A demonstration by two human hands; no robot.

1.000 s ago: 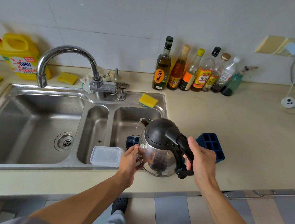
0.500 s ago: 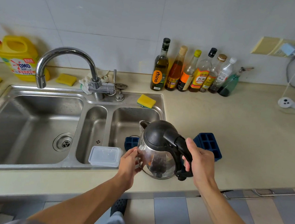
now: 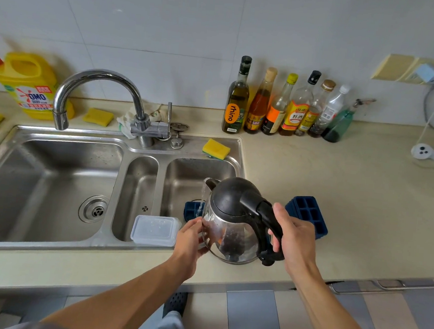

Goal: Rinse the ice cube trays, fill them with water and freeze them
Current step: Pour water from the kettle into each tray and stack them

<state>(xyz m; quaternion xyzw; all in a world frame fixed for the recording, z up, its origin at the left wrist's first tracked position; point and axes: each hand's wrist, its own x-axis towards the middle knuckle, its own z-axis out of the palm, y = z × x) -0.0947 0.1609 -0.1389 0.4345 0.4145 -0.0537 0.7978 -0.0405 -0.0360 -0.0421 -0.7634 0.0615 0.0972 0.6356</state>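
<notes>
Gripping the kettle (image 3: 232, 213) handle with curled right hand (image 3: 296, 239); pressing left hand (image 3: 191, 238) fingers flat against its glass; pouring water onto blue tray (image 3: 190, 212) in sink (image 3: 199, 173).

We are holding both bare forearms out in front; our right hand (image 3: 294, 239) is gripping the kettle (image 3: 230, 195) by its handle, and our left hand (image 3: 191, 237) is touching its side with the fingers.

White tiled wall (image 3: 171, 16), beige counter (image 3: 364, 203).
</notes>
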